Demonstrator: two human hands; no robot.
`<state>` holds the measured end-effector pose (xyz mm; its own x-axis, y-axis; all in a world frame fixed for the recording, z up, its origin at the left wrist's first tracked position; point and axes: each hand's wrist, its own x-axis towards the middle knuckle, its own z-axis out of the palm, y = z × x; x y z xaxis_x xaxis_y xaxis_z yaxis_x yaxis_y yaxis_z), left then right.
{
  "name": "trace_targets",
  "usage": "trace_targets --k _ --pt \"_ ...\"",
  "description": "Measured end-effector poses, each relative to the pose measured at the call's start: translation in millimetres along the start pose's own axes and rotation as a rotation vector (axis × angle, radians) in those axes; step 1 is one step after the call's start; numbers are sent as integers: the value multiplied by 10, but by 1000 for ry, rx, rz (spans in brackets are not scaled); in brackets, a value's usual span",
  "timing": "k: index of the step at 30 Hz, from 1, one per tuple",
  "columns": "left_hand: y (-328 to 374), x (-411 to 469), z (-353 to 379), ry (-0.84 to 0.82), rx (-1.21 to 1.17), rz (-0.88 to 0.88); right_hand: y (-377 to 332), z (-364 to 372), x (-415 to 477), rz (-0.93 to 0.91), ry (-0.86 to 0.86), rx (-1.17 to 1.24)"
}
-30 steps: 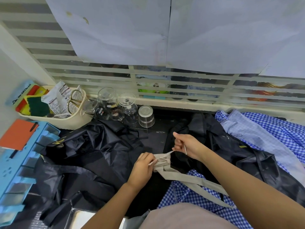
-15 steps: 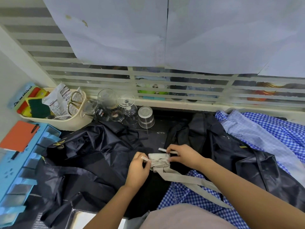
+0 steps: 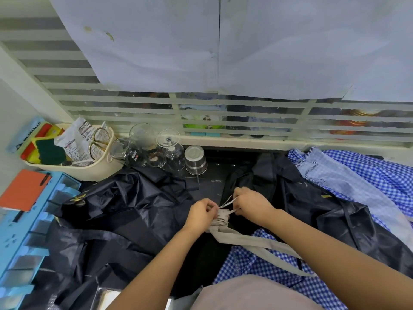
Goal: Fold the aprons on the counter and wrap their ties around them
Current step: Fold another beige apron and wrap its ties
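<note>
Forearms enter from six o'clock; left hand [image 3: 201,213] and right hand [image 3: 253,205], fingers curled, each pinch an end of the tie [image 3: 228,202] over the rolled beige apron [image 3: 220,221], six o'clock of the steel cup [image 3: 196,159]; knot indistinct.

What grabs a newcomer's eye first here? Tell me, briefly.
Centre of the counter: the left hand and right hand pinch the thin ties over a small folded beige apron. Crumpled black aprons sprawl to the left, blue checked aprons lie at the right, and upturned glasses stand at the back.
</note>
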<state>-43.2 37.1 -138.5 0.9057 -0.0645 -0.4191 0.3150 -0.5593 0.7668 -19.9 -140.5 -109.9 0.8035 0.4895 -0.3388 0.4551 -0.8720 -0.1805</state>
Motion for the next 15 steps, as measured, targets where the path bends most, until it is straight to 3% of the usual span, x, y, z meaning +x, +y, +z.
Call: trace_targets --k 6,11,15 --pt "-28 -8 -37 -73 -8 15 -64 -187 79 -109 350 144" --pt "-46 -40 -90 -196 -101 22 -275 -207 200 -46 238 228" --pt "41 -7 -78 -124 -161 -57 -334 -137 211 133 309 331"
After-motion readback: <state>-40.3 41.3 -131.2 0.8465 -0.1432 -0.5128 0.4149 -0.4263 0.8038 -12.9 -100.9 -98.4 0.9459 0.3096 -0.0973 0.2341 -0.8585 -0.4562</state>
